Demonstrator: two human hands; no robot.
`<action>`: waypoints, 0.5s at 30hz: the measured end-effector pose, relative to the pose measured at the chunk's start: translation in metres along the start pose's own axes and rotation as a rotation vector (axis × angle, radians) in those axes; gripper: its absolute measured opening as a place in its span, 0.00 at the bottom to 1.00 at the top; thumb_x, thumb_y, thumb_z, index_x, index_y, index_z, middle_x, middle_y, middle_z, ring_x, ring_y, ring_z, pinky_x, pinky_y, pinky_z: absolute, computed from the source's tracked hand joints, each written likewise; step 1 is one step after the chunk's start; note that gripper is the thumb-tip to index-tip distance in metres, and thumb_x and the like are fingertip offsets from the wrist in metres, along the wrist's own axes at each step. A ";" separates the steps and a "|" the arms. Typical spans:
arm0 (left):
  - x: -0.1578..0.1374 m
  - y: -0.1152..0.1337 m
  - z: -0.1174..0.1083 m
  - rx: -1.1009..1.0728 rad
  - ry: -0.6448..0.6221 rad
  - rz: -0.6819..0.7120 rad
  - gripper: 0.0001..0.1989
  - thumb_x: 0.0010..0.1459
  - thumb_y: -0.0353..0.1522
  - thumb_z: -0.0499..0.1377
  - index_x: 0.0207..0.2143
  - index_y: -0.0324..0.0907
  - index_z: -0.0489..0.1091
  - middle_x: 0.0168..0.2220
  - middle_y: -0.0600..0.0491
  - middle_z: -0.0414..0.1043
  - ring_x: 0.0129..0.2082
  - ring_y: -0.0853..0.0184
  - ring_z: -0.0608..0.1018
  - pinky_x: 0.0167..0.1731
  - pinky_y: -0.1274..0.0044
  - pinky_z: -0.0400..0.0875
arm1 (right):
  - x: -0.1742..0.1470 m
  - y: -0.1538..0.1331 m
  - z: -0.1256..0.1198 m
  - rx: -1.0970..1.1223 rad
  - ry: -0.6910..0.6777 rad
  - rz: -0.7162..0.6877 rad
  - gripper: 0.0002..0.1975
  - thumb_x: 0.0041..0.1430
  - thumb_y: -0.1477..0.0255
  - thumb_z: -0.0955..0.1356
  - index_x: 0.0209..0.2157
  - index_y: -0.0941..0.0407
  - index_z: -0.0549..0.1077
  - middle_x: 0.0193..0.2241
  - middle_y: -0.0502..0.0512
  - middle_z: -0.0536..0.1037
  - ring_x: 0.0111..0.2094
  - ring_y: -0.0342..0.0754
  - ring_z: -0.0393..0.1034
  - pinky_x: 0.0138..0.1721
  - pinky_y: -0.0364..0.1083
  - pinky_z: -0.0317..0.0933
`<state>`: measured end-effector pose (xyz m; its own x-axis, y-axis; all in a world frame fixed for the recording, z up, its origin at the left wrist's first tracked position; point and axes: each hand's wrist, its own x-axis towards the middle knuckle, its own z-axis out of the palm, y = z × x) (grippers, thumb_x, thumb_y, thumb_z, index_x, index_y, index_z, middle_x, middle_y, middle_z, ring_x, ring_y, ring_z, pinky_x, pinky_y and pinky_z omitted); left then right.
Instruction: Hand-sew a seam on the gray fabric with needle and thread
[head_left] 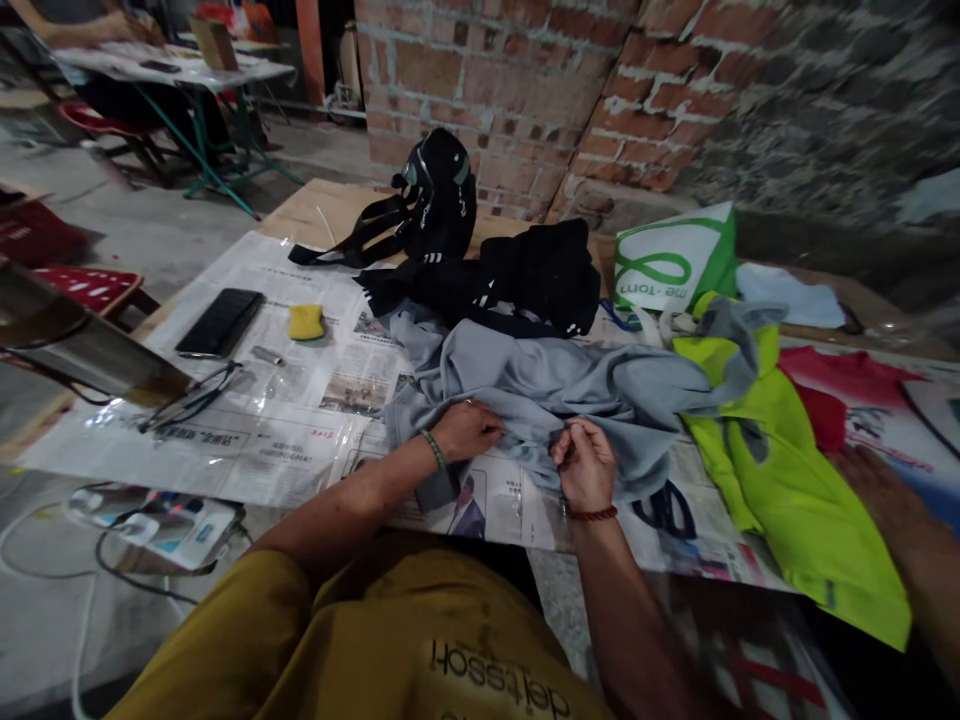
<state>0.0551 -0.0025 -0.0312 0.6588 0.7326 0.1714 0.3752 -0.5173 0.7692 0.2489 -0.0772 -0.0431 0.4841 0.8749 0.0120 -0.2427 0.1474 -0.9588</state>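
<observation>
A crumpled grey cloth garment (540, 365) lies across the newspaper in front of me. My left hand (469, 430), with a green beaded bracelet, has its fingers closed on the near edge of the cloth. To its right, my right hand (586, 465) pinches the same edge between thumb and fingers, its wrist ringed by a red-brown bracelet. Beyond the grey cloth is a heap of black clothing (540, 270). A dark blue scissors-like handle (667, 510) shows beside my right hand. Under my left wrist sits a small dark block (439, 487).
Newspaper (277, 440) covers the table. On the left are a black phone (220, 323), yellow sponge (306, 322), glasses (195, 395) and a bottle (90, 335). A black bag (442, 195) stands behind; a neon-yellow garment (795, 470) and another person's arm (900, 520) are right.
</observation>
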 end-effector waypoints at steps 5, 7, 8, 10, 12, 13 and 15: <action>-0.002 0.021 0.000 0.201 0.020 -0.027 0.14 0.59 0.24 0.49 0.44 0.35 0.72 0.41 0.42 0.73 0.42 0.59 0.75 0.44 0.71 0.69 | -0.002 0.001 0.001 -0.045 -0.024 -0.055 0.16 0.48 0.59 0.73 0.32 0.55 0.71 0.16 0.42 0.67 0.14 0.37 0.57 0.17 0.40 0.52; -0.003 0.028 0.000 0.253 0.003 -0.019 0.14 0.61 0.25 0.50 0.46 0.36 0.70 0.43 0.43 0.71 0.42 0.60 0.74 0.42 0.72 0.70 | -0.003 0.002 0.002 -0.068 -0.027 -0.082 0.16 0.48 0.58 0.73 0.32 0.54 0.71 0.16 0.42 0.67 0.14 0.37 0.57 0.17 0.40 0.51; -0.005 0.031 0.000 0.278 -0.014 -0.017 0.12 0.62 0.27 0.51 0.45 0.38 0.71 0.44 0.44 0.70 0.41 0.61 0.74 0.41 0.73 0.70 | -0.004 0.003 0.002 -0.076 -0.027 -0.089 0.16 0.49 0.58 0.72 0.33 0.54 0.71 0.16 0.42 0.67 0.14 0.38 0.57 0.17 0.40 0.52; -0.008 0.033 0.003 0.321 -0.040 -0.020 0.10 0.61 0.31 0.54 0.43 0.41 0.72 0.44 0.47 0.70 0.41 0.62 0.75 0.38 0.75 0.70 | -0.004 0.005 0.002 -0.083 -0.021 -0.101 0.15 0.49 0.59 0.72 0.33 0.54 0.71 0.17 0.42 0.67 0.14 0.38 0.58 0.17 0.40 0.52; -0.012 0.030 0.006 0.335 -0.051 -0.031 0.09 0.60 0.33 0.56 0.42 0.43 0.74 0.42 0.49 0.71 0.39 0.63 0.75 0.36 0.76 0.69 | -0.004 0.007 0.002 -0.093 -0.018 -0.113 0.14 0.51 0.59 0.72 0.34 0.54 0.71 0.17 0.42 0.68 0.15 0.38 0.58 0.17 0.40 0.53; -0.014 0.028 0.008 0.327 -0.046 -0.038 0.09 0.60 0.33 0.57 0.41 0.43 0.75 0.41 0.49 0.71 0.39 0.63 0.75 0.35 0.76 0.69 | -0.004 0.007 0.002 -0.103 -0.020 -0.121 0.14 0.51 0.60 0.71 0.34 0.54 0.72 0.18 0.43 0.69 0.15 0.38 0.58 0.17 0.40 0.53; -0.018 0.021 0.011 0.278 -0.011 -0.044 0.10 0.61 0.33 0.56 0.39 0.43 0.77 0.39 0.49 0.72 0.37 0.64 0.75 0.35 0.77 0.68 | -0.007 0.006 0.002 -0.145 -0.026 -0.149 0.12 0.54 0.61 0.70 0.35 0.54 0.72 0.18 0.43 0.69 0.15 0.38 0.59 0.17 0.39 0.53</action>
<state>0.0585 -0.0313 -0.0244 0.6440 0.7532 0.1339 0.5673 -0.5876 0.5769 0.2424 -0.0817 -0.0482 0.4835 0.8603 0.1618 -0.0458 0.2094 -0.9768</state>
